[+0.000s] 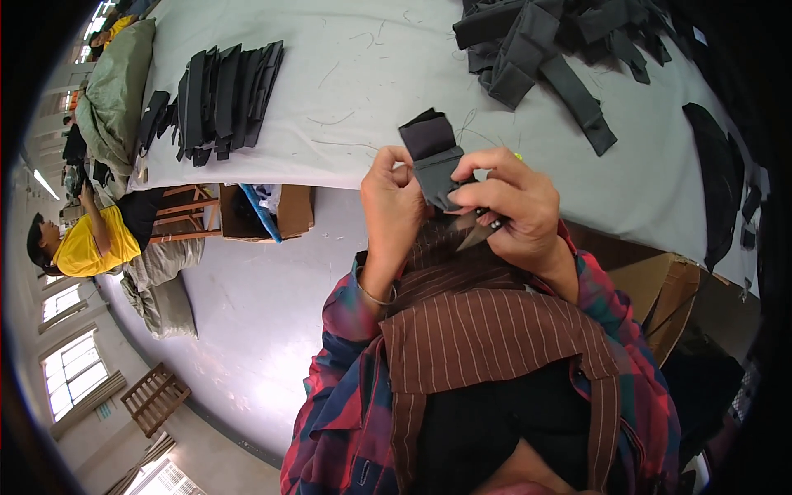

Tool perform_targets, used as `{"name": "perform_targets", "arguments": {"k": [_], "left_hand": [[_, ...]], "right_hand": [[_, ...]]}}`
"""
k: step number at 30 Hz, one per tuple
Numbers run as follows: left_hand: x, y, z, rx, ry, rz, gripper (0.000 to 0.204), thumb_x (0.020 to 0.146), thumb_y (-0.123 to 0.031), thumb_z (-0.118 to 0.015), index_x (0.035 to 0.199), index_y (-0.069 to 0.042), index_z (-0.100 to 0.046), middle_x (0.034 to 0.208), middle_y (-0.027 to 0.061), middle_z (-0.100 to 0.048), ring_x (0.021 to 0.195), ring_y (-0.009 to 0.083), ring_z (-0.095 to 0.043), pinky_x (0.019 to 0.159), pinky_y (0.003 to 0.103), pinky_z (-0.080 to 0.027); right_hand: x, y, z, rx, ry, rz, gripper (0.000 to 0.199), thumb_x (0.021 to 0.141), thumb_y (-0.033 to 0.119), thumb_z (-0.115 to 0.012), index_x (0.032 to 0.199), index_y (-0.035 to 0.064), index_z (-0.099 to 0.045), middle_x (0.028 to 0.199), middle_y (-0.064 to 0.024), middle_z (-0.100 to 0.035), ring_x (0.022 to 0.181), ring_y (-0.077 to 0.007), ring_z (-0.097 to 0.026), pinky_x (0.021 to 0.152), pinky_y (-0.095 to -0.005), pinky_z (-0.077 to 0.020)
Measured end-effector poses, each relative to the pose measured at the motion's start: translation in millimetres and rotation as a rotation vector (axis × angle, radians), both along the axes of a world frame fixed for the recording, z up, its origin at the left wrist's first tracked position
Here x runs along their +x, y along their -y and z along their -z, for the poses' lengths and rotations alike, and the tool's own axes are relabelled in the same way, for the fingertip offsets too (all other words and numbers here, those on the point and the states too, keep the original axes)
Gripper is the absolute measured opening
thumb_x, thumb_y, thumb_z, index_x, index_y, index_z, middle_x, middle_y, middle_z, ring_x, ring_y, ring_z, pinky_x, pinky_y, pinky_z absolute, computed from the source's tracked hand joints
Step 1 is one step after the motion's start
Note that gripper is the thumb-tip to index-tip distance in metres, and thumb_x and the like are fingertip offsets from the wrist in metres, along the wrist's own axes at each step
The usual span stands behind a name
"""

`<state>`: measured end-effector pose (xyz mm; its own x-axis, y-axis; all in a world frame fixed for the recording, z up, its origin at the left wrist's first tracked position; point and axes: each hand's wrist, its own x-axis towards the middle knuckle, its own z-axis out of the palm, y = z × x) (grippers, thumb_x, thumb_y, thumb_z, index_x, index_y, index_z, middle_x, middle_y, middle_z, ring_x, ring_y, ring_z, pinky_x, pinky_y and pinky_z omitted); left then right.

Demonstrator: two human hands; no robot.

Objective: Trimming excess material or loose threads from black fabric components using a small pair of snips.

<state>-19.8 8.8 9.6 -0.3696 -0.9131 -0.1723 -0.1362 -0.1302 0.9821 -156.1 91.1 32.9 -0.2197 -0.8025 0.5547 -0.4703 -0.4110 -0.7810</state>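
Just past the table's near edge, I hold a folded dark grey fabric piece (434, 157) up in front of me. My left hand (388, 202) is closed on its left side, the fingers curled and the thumb pressed against the cloth. My right hand (520, 206) pinches the lower right side between thumb and fingertips. Thread snips (478, 233) with metal blades are tucked in the palm of that same hand, their blades pointing down and left. Part of the snips is hidden by the fingers. Loose threads lie on the table behind the cloth.
A row of stacked dark fabric pieces (227, 99) lies left on the pale-covered table (346, 107). A loose pile of them (536, 49) is at the far right. Cardboard boxes (295, 210) stand beneath the edge. A person in yellow (103, 239) works at the left.
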Motion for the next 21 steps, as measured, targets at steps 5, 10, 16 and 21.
{"name": "perform_targets", "arguments": {"k": [5, 10, 16, 21], "left_hand": [[-1, -9, -6, 0.454, -0.416, 0.012, 0.021, 0.096, -0.021, -0.054, 0.105, -0.002, -0.053, 0.088, 0.0056, -0.064, 0.074, 0.0064, -0.06, 0.055, 0.02, -0.047], [2, -10, -12, 0.542, -0.463, 0.111, 0.029, 0.096, -0.029, -0.053, 0.108, -0.002, -0.051, 0.096, 0.006, -0.06, 0.084, 0.0101, -0.059, 0.069, 0.025, -0.05], [-6, -17, -10, 0.724, -0.59, 0.11, 0.025, 0.093, -0.02, -0.056, 0.108, -0.002, -0.051, 0.098, 0.0074, -0.059, 0.083, 0.0137, -0.061, 0.075, 0.028, -0.052], [-4, -16, 2, 0.756, -0.558, 0.199, 0.024, 0.089, -0.015, -0.057, 0.108, -0.002, -0.052, 0.1, 0.0084, -0.061, 0.088, 0.0148, -0.061, 0.074, 0.028, -0.053]], "right_hand": [[7, -4, 15, -0.04, -0.084, 0.006, 0.033, 0.055, -0.011, -0.065, 0.082, 0.008, -0.065, 0.091, -0.0032, -0.057, 0.058, -0.0132, -0.058, 0.048, -0.0242, -0.0447], [11, -4, 28, 0.008, 0.133, 0.047, 0.031, 0.059, -0.014, -0.063, 0.082, 0.0053, -0.066, 0.092, -0.0043, -0.056, 0.062, -0.0117, -0.057, 0.051, -0.0235, -0.045], [3, -4, 28, 0.053, 0.193, 0.001, 0.03, 0.06, -0.016, -0.061, 0.083, 0.0027, -0.066, 0.09, -0.0039, -0.056, 0.068, -0.0117, -0.057, 0.057, -0.0235, -0.0457], [-5, -9, 20, 0.134, 0.159, -0.091, 0.021, 0.067, -0.012, -0.065, 0.083, 0.0012, -0.065, 0.085, -0.0041, -0.058, 0.066, -0.0131, -0.056, 0.059, -0.0242, -0.0453]]}}
